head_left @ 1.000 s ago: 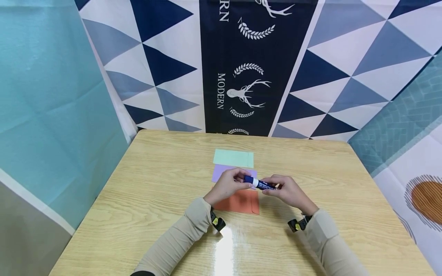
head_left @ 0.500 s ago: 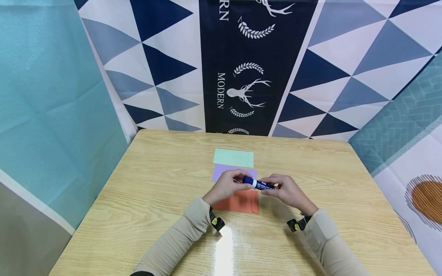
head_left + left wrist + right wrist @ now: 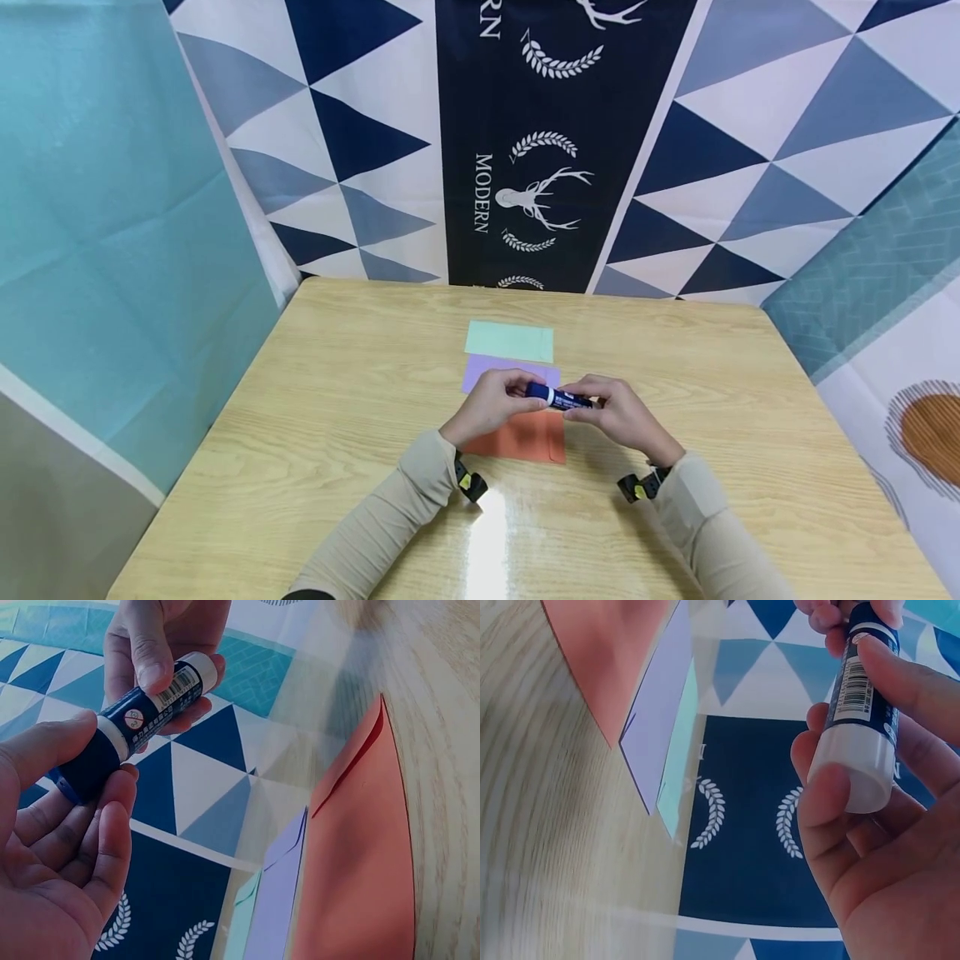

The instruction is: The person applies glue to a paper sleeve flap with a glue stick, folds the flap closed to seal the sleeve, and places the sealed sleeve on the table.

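Observation:
Both hands hold a dark blue glue stick (image 3: 567,401) above the table. My left hand (image 3: 489,407) pinches its blue cap (image 3: 84,763) between thumb and fingers. The tube's body is gripped by my right hand (image 3: 621,415), thumb along the label and fingers beneath. In the right wrist view the white base (image 3: 862,769) points toward the camera. The cap sits against the white collar at the tube's end. Under the hands lies an orange envelope (image 3: 528,440), partly covered by the left hand. A purple envelope (image 3: 483,367) lies just behind, also partly hidden.
A mint green envelope (image 3: 506,340) lies farthest back in the row. The wooden table (image 3: 315,400) meets a patterned cloth backdrop (image 3: 517,150) at its far edge. Teal cloth (image 3: 112,208) hangs along the left side.
The glue stick has rolled a little about its length, and the right hand has shifted slightly left with it. The left hand keeps its pinch on the cap. The head view has tilted slightly.

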### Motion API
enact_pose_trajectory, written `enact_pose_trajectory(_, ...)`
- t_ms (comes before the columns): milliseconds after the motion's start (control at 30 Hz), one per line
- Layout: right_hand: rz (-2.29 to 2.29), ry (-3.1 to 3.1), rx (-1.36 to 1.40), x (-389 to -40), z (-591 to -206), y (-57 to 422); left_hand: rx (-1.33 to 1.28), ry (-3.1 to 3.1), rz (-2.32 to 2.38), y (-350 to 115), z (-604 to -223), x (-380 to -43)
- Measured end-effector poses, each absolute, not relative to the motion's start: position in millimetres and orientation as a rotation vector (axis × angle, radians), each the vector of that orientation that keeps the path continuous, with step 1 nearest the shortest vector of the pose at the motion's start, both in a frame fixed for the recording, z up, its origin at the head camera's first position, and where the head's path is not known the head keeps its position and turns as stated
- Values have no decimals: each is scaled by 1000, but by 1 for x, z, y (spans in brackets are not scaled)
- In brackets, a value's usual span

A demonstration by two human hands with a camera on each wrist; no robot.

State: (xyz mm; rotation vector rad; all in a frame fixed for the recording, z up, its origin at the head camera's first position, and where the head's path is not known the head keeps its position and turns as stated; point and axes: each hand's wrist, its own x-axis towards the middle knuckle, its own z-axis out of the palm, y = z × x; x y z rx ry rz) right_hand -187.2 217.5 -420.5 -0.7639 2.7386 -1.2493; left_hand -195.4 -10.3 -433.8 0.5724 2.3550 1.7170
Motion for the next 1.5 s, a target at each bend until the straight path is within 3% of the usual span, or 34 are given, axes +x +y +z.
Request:
enact_pose_trajectory(467, -1254, 2709, -795, -187, -418, 209, 609, 2389, 1700, -13, -432, -192)
enact_pose_trajectory(1067, -1314, 2660, -801, -182, -422, 208, 951, 2573, 1487, -14, -428, -189)
enact_pose_trajectory(1500, -1272, 2637, -837, -183, -421, 214, 840, 2528, 1526, -12, -432, -189)
